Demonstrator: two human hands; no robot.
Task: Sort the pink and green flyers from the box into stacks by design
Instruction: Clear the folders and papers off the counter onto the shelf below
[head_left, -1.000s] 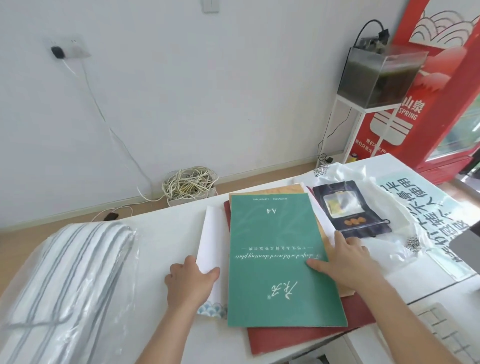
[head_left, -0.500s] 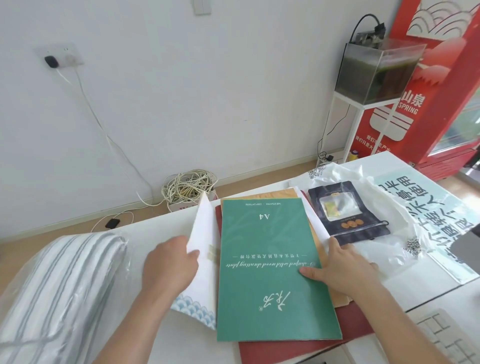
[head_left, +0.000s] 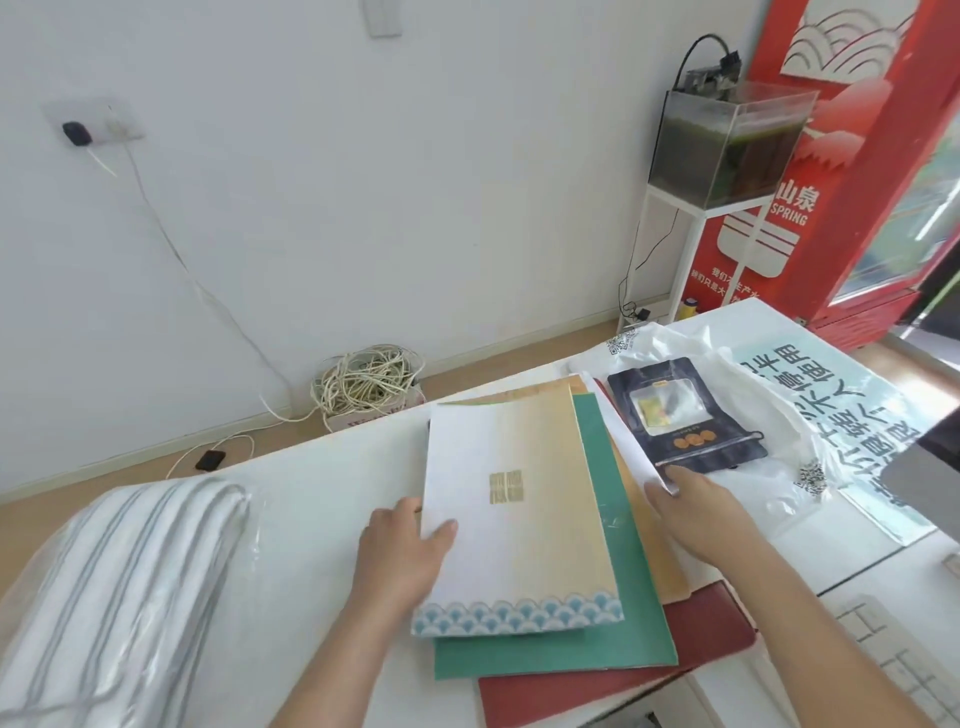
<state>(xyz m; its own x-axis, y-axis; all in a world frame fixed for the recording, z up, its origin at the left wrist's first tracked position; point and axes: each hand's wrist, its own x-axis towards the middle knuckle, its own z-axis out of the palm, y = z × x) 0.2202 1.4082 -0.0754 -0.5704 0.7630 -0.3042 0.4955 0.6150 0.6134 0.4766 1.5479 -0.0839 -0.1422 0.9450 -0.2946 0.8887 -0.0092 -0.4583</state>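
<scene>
Hands are working apart, one at each side of the pile. The left hand (head_left: 400, 551) is gripping the white-to-cream paper sheet with a blue wave border (head_left: 519, 525) at its left long edge. The thumb is lying on top; the fingers are underneath and out of view. The right hand (head_left: 701, 514) is pinching the near corner of a plain white paper sheet (head_left: 621, 441) that is slanting away toward the far left. The pinch is judged from thumb and forefinger meeting at that corner.

The wave-border sheet is lying on top of the pile, wave border nearest the person. Its long axis is running away from the person and leaning slightly left. Directly beneath it, the flat green card flyer (head_left: 613, 613) is showing only as a strip along the right side and the near edge. Under that, a tan kraft paper sheet (head_left: 660, 545) and a dark red flat folder (head_left: 623, 691) are sticking out to the right and near. All are sitting on the white worktop (head_left: 311, 493). No pink flyer and no box are showing in this view.

Key relation: the wave-border sheet is lying between the hands but touching only the left one, so the left hand is controlling it. A stretch of worktop is lying just left of the pile, before the striped fabric bundle in clear plastic wrap (head_left: 104, 597).

Judgement: the step in hand is separating this design from the green one. A leftward carry across the short axis looks shortest. Risk: the single-edge grip may be letting the sheet sag and drag the green flyer askew.
</scene>
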